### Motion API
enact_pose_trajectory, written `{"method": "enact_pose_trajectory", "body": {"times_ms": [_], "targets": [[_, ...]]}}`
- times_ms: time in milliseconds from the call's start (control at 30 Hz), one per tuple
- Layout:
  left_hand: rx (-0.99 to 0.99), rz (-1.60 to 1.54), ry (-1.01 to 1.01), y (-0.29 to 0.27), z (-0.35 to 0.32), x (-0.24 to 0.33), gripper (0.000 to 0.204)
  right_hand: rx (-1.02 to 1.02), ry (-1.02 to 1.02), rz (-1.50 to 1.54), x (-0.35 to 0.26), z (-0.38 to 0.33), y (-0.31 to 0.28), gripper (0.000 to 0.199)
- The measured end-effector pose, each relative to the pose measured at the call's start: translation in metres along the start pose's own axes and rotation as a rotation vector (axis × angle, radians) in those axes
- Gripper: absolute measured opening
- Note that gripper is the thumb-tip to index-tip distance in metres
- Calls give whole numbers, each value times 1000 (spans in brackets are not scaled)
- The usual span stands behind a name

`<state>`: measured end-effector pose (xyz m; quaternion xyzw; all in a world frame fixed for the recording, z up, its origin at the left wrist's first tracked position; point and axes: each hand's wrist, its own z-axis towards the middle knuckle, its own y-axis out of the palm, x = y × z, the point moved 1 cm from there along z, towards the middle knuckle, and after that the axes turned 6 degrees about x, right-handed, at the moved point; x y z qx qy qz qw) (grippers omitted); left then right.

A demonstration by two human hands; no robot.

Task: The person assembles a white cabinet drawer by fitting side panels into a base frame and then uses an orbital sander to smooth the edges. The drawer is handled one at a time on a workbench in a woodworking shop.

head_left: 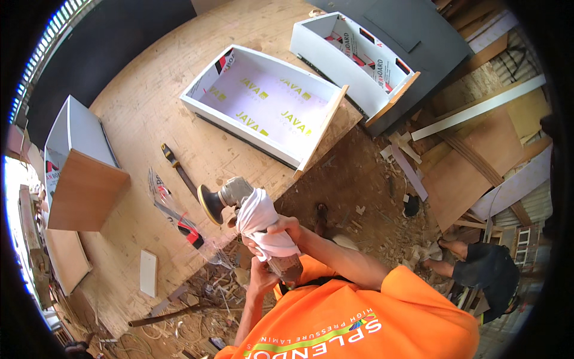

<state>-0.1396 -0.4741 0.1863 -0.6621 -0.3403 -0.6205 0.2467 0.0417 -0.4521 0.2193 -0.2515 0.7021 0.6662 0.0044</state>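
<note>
Both my hands are closed around an angle grinder (pixel 234 191) held over the table's front edge. A yellow-rimmed round pad (pixel 209 204) is fitted at its head, tilted on edge toward the left. White cloth (pixel 258 218) is wrapped and knotted around its body. My right hand (pixel 286 228) grips the wrapped part from the right. Lower down, my left hand (pixel 262 275) holds the rear of the body, its fingers partly hidden behind it. Just beyond the pad, a hammer-like tool (pixel 178 170) with a dark handle lies on the wooden table (pixel 140 110).
A white drawer box (pixel 239 139) and a second drawer (pixel 353 57) stand at the far side. Another drawer (pixel 89 186) sits at left, near a handsaw (pixel 190 232) and small white board (pixel 148 273). Wood scraps (pixel 382 185) litter the floor; another person (pixel 487 275) is at right.
</note>
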Motion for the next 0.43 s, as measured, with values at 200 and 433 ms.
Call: {"method": "enact_pose_trajectory", "body": {"times_ms": [200, 433], "targets": [[125, 463, 336, -18, -14, 18, 48, -283, 127, 443, 31, 39, 5, 72], [500, 638, 614, -28, -54, -22, 80, -302, 286, 626, 69, 62, 10, 66]]}}
